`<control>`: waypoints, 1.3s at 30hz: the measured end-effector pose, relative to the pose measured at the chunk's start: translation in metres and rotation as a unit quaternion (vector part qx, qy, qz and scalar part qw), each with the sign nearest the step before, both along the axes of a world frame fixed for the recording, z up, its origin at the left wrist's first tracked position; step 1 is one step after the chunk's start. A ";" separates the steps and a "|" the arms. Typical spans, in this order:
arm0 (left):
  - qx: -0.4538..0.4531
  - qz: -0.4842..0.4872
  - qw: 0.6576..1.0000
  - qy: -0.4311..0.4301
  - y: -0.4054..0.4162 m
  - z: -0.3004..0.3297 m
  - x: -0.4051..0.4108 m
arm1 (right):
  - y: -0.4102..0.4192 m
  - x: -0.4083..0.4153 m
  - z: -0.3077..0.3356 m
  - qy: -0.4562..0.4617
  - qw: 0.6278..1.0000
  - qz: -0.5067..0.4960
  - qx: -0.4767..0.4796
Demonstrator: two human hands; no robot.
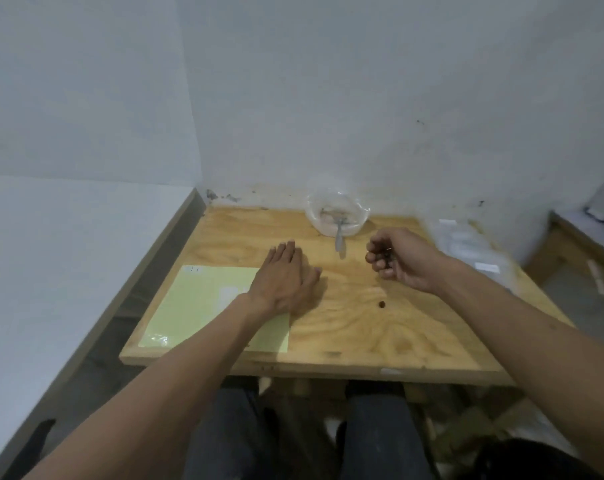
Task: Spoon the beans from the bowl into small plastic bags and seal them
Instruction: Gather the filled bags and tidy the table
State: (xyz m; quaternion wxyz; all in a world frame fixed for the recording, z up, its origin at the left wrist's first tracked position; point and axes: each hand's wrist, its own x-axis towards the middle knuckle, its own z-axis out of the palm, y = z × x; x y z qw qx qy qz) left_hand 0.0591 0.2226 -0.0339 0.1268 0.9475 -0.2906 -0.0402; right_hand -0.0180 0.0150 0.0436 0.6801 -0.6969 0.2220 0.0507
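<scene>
L hand (pixel 284 278) is lying flat, fingers straight, on the table (pixel 363 327) by the green sheet (pixel 203 303). R hand (pixel 396 259) is hovering w/ fingers curled; can't tell if it's holding anything. Bowl (pixel 337 213) w/ spoon (pixel 339 237) is sitting at the far edge, bags (pixel 467 244) lying to the right.

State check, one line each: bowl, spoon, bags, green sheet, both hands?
bowl: upright at the table's far edge, contents blurred.
spoon: resting in the bowl, handle sticking out over the rim toward the person.
plastic bags: lying in a loose pile at right, blurred.
green sheet: flat on the table.
left hand: flat, fingers straight.
right hand: raised, fingers curled, grip unclear.
</scene>
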 end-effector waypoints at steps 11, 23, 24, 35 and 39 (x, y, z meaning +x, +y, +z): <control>0.037 0.007 0.999 0.037 -0.054 -0.017 -0.023 | -0.032 -0.053 -0.042 -0.016 0.873 0.117 -0.473; -0.026 0.018 1.000 -0.004 -0.051 -0.015 -0.031 | -0.021 -0.054 -0.033 0.066 0.982 0.010 -0.174; -0.056 0.016 0.997 -0.059 -0.049 -0.015 -0.034 | -0.027 -0.053 -0.032 0.066 0.996 -0.005 -0.066; -0.162 -0.244 0.945 -0.145 -0.138 0.001 -0.103 | -0.092 -0.093 0.000 0.054 0.992 -0.096 0.059; -0.036 -0.363 0.926 -0.097 -0.192 -0.002 -0.125 | -0.127 -0.133 0.006 0.044 0.985 -0.164 0.034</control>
